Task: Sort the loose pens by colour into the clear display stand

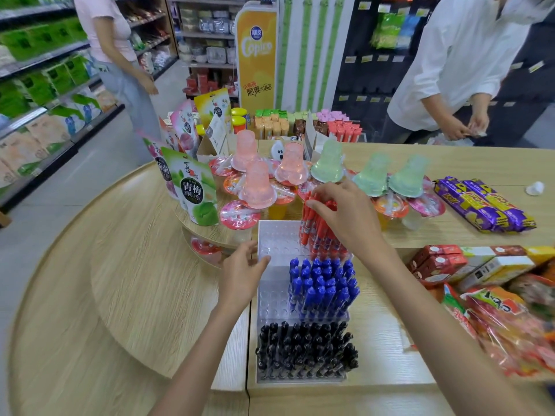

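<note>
Shop aisle on my far left, shelves [45, 70] stacked with green packs, and a person in a pink top [111, 34] standing by them. Closer in, fruit-jelly pouches [195, 190] stand upright on the round wooden tier.

Next comes my left hand [243, 277], fingers loose and spread, holding nothing, with the fingertips just touching the left wall of the clear display stand [271, 247]. That stand sits on the tabletop [390, 340] at its near left corner, running back from the near edge.

On the front tier, the black pens [306, 352] are packed full. On the middle tier, the blue pens [324, 286] fill the right side, bare holes to their left. On the back tier, the red pens [321, 235] lean in the right part. My right hand [345, 211] is up there, fingers curled down and pinching the red pens' caps.

Behind it stand pink and green jelly cups [327, 163]. Further right, purple snack packs [483, 205] lie towards the far edge and bright snack bags [510, 319] pile at the right edge. A person in a white shirt [456, 55] stands beyond the far right corner.
</note>
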